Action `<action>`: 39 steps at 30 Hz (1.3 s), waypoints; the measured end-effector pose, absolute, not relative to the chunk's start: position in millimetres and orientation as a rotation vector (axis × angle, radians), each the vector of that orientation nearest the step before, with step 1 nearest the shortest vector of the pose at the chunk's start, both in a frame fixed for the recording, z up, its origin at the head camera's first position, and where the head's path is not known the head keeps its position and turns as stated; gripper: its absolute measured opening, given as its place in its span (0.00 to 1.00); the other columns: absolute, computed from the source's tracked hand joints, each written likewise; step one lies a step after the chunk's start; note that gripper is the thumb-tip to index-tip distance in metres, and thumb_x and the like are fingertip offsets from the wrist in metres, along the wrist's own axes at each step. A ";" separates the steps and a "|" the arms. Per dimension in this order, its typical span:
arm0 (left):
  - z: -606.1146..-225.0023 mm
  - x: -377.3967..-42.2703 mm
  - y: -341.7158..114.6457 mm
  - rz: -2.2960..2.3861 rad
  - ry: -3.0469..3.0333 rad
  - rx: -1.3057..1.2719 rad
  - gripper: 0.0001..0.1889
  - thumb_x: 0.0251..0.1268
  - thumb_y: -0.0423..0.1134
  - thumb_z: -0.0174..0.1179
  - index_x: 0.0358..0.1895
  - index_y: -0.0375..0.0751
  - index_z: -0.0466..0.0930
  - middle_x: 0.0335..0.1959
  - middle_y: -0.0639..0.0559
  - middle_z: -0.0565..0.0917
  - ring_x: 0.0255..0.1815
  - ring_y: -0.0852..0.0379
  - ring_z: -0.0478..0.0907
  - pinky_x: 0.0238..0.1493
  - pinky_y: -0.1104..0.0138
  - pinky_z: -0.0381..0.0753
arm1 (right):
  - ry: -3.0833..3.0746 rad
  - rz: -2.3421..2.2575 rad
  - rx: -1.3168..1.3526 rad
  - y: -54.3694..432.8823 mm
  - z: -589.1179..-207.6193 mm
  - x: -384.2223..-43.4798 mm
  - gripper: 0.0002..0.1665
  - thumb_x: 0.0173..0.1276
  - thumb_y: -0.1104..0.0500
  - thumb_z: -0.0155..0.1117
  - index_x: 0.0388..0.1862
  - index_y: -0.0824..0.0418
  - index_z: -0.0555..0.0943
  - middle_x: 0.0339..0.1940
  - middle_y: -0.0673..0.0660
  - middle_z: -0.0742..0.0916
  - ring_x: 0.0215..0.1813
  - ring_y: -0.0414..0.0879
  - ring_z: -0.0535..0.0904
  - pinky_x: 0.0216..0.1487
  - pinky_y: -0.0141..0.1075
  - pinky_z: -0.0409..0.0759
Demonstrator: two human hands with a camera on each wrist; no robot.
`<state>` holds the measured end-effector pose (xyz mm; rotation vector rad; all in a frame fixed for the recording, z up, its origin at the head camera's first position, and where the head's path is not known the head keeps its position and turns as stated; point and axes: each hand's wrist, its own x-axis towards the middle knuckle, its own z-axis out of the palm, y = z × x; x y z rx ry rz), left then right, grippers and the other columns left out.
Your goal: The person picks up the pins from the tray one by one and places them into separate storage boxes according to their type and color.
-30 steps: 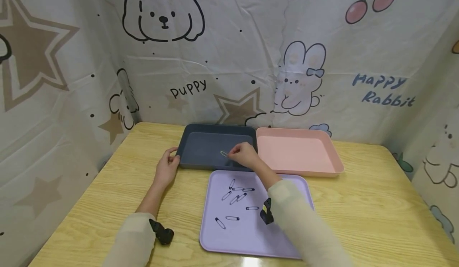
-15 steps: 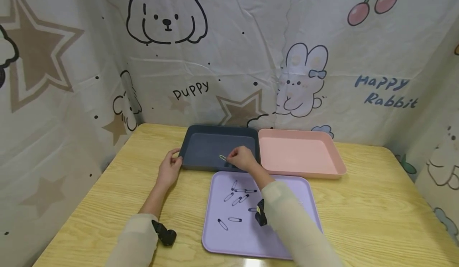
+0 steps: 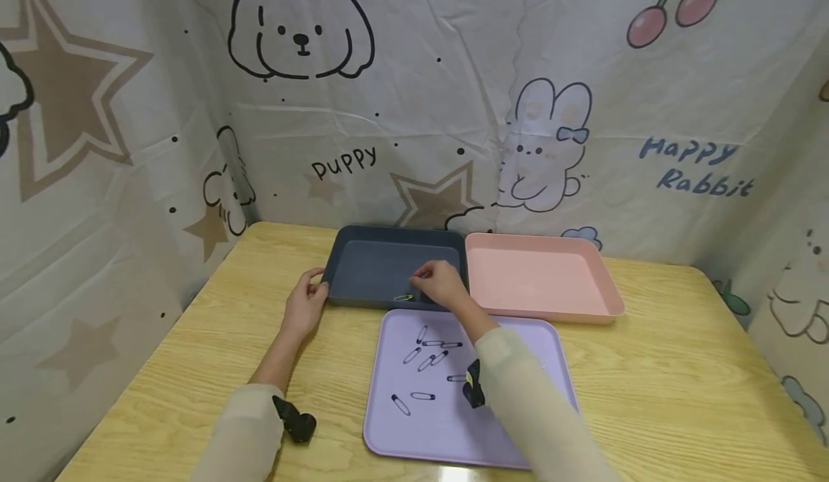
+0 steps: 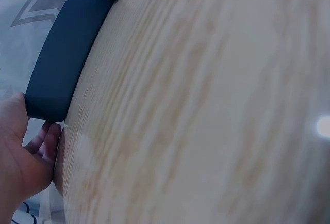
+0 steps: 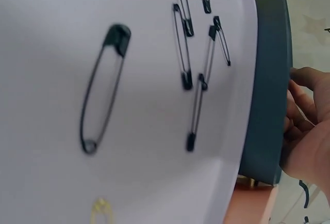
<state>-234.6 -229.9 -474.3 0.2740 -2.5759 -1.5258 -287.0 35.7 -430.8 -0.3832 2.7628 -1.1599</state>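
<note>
A yellow safety pin point(image 3: 404, 298) lies in the dark blue-grey tray point(image 3: 369, 259), close to its front wall. My right hand point(image 3: 440, 283) hovers over that tray, fingers loosely curled and apart from the pin. In the right wrist view, the tray wall partly hides its fingertips. My left hand point(image 3: 304, 301) grips the dark tray's front left corner; the left wrist view shows the thumb point(image 4: 18, 108) and curled fingers against its end. Several black-capped safety pins point(image 3: 401, 404) lie scattered on the lilac tray point(image 3: 382, 439) in front.
To the right of the dark tray stands a pink tray point(image 3: 540, 273). My right forearm crosses over the lilac tray. In the right wrist view, another yellow pin point(image 5: 101, 211) lies on the lilac tray. A patterned curtain point(image 3: 414, 108) hangs behind the wooden table point(image 3: 686, 381).
My right hand has let go of the yellow safety pin, which now lies in the dark tray. The left hand has kept its place on the tray corner.
</note>
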 end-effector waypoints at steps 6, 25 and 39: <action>-474.0 -234.4 -230.5 -1.508 -2.584 0.260 0.22 0.71 0.43 0.46 0.66 0.45 0.64 0.35 0.50 0.73 0.24 0.63 0.65 0.29 0.70 0.67 | 2.764 -1.161 -0.454 45.1 -419.7 -287.0 0.12 0.63 0.55 0.63 0.40 0.61 0.83 0.36 0.58 0.84 0.36 0.47 0.77 0.35 0.34 0.73; -475.0 -236.2 -230.0 -1.499 -2.591 0.269 0.21 0.71 0.42 0.46 0.66 0.46 0.65 0.37 0.46 0.74 0.29 0.59 0.67 0.32 0.69 0.67 | 2.771 -1.124 -0.515 82.3 -398.2 -270.0 0.11 0.62 0.54 0.64 0.39 0.59 0.83 0.36 0.55 0.83 0.38 0.45 0.75 0.37 0.34 0.73; -471.6 -233.9 -227.8 -1.475 -2.614 0.274 0.21 0.72 0.42 0.45 0.66 0.45 0.64 0.36 0.47 0.73 0.29 0.59 0.67 0.33 0.68 0.67 | 2.811 -1.056 -0.565 114.6 -390.4 -252.6 0.09 0.61 0.54 0.65 0.36 0.58 0.84 0.29 0.52 0.82 0.33 0.43 0.73 0.35 0.34 0.70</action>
